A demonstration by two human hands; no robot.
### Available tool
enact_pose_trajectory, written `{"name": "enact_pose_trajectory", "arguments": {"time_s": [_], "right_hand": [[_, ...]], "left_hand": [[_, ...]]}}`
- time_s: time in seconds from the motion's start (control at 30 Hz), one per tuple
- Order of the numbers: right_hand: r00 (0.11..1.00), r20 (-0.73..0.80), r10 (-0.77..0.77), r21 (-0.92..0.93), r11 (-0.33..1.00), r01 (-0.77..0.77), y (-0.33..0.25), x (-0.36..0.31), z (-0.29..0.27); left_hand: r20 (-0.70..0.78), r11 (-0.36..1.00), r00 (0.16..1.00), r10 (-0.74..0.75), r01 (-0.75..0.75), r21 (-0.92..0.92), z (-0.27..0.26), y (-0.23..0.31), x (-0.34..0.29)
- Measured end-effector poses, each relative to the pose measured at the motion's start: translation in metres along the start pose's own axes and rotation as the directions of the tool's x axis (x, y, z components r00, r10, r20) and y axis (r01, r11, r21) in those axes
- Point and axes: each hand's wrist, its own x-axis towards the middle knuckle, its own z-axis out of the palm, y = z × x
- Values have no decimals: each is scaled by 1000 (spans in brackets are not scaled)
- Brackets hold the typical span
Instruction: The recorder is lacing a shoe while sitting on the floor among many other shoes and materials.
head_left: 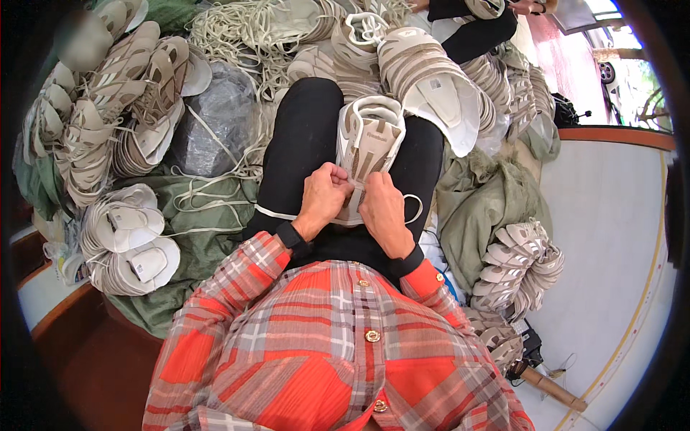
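Observation:
A beige and white shoe upper (370, 136) lies between my thighs, its padded collar facing away from me. Both hands are at its near end. My left hand (325, 195) is closed in a pinch at the upper's left edge. Close beside it, my right hand (383, 210) pinches at the right edge. A thin white shoelace (273, 212) trails out to the left under my left hand, and a loop of lace curves out beside my right hand. The fingertips partly hide the lace and the eyelets.
Stacked shoe uppers (431, 82) stand just beyond my knees, with more piles at left and right. Loose laces (237, 32) lie tangled at the back. A plastic-wrapped bundle (215, 118) sits left, green sacking (489, 201) right. Another person's dark-clad leg (481, 36) shows at the top.

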Motion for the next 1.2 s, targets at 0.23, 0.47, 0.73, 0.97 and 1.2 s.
{"name": "enact_pose_trajectory", "arguments": {"time_s": [0.23,0.47,0.73,0.97,1.2], "right_hand": [[1000,-18,14,8,1000,-14,-1,-5,-3],[998,7,69,7,998,-69,-2,4,14],[999,-20,32,219,975,-27,7,2,5],[999,-31,38,216,976,-30,6,2,4],[897,431,104,325,909,-261,35,-4,-92]], "left_hand": [[-60,942,994,95,-70,328,10,0,-9],[-19,958,1000,7,-1,285,7,-1,-6],[2,851,875,484,-471,234,-12,4,-4],[291,804,851,437,-515,299,-21,8,14],[601,216,671,434,-726,653,-74,23,33]]}}
